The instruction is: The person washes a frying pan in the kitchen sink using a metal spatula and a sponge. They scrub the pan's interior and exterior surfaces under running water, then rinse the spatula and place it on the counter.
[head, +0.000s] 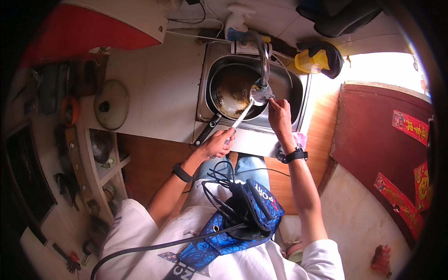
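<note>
My left hand (217,142) is closed around the long handle of a metal ladle or turner (242,118), whose broad head lies under the faucet (264,59). At the right edge of that head, my right hand (280,113) pinches a small grey scouring pad (268,96) against it. Below them a frying pan (227,92) with brown and burnt stains rests in the stainless steel sink (295,99), its black handle (207,130) sticking out over the front rim. Whether water runs from the faucet cannot be told.
A glass lid (120,105) with a black knob lies on the white counter (164,91) to the left. Behind the sink's right corner stands a yellow container (311,61) with a dark cloth on it. Black cables (224,171) hang from a blue bag (245,224) at my waist.
</note>
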### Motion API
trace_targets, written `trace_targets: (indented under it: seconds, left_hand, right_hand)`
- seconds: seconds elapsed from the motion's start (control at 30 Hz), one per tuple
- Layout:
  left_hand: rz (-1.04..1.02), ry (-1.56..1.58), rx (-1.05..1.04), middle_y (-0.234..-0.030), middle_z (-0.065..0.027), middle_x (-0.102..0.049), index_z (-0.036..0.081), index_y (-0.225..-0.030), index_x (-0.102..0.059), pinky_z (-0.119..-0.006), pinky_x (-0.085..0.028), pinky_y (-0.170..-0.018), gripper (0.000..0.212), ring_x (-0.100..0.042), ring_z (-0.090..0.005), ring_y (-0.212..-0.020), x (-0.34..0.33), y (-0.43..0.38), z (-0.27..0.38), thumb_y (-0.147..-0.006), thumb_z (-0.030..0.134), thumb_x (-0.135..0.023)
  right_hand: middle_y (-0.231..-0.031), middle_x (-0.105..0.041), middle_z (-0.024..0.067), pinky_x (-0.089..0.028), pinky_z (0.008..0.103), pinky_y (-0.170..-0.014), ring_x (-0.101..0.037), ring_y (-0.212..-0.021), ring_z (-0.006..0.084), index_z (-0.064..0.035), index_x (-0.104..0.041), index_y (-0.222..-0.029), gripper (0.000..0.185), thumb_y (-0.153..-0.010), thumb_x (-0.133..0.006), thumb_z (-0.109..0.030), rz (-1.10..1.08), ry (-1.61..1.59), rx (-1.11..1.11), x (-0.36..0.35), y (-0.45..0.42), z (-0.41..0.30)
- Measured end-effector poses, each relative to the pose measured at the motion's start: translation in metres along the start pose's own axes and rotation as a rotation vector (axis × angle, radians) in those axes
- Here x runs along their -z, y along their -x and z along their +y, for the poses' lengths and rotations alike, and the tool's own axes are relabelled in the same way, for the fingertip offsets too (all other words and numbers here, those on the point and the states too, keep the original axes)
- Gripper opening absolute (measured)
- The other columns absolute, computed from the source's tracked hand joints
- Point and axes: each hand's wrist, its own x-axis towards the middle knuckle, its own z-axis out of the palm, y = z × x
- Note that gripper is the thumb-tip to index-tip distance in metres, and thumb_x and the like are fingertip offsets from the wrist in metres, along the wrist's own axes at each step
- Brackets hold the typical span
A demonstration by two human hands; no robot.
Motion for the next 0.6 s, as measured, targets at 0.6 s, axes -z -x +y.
trace_targets:
  seconds: [0.6]
  left_hand:
    - [-0.034, 0.037, 0.02, -0.061, 0.0076, -0.031, 0.013, -0.093, -0.044, -0.018, -0.02, -0.035, 0.044, -0.025, -0.0007, -0.042, 0.005, 0.004, 0.004, -0.109, 0.054, -0.04]
  right_hand:
    - [-0.089, -0.061, 0.0207, -0.05, 0.0448, -0.08, -0.059, -0.088, 0.0372, -0.0038, -0.073, -0.117, 0.026, -0.094, -0.062, -0.007, -0.16, -0.122, 0.129, 0.002, -0.012, -0.02]
